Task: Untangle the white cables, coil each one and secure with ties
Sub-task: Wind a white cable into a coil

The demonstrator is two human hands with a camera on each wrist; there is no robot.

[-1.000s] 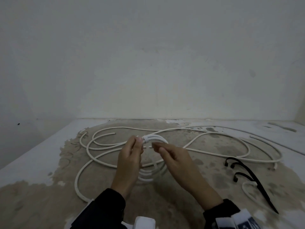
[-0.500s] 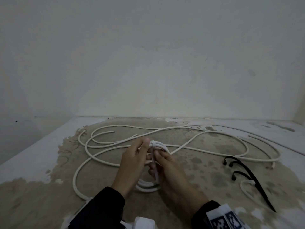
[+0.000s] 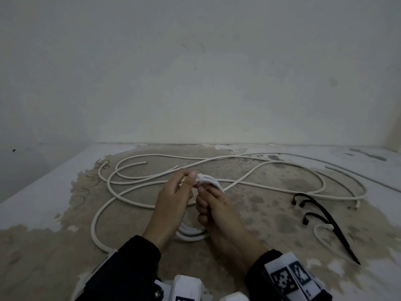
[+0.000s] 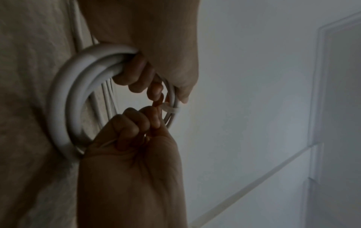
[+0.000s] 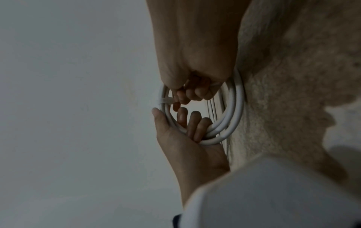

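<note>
Between my hands a coil of white cable [image 3: 191, 234] stands upright over the floor, also in the left wrist view [image 4: 64, 100] and the right wrist view [image 5: 232, 111]. My left hand [image 3: 188, 182] grips its top, thumb outside and fingers through the ring [image 4: 162, 92] [image 5: 171, 117]. A white tie [image 3: 200, 177] wraps the strands there [image 4: 171, 110] [image 5: 166, 101]. My right hand [image 3: 204, 192], fingers curled into a fist, pinches the tie's tail just inside the ring [image 4: 148, 120] [image 5: 187, 95].
Long loose white cables [image 3: 249, 181] sprawl over the worn floor behind and to both sides. Several black cable ties [image 3: 321, 213] lie at the right beside a small white cable loop [image 3: 319, 233]. A wall [image 3: 195, 83] closes the back.
My right hand has come in from the right to meet the left hand at the coil's top. The tie's loose strip no longer hangs across the ring.
</note>
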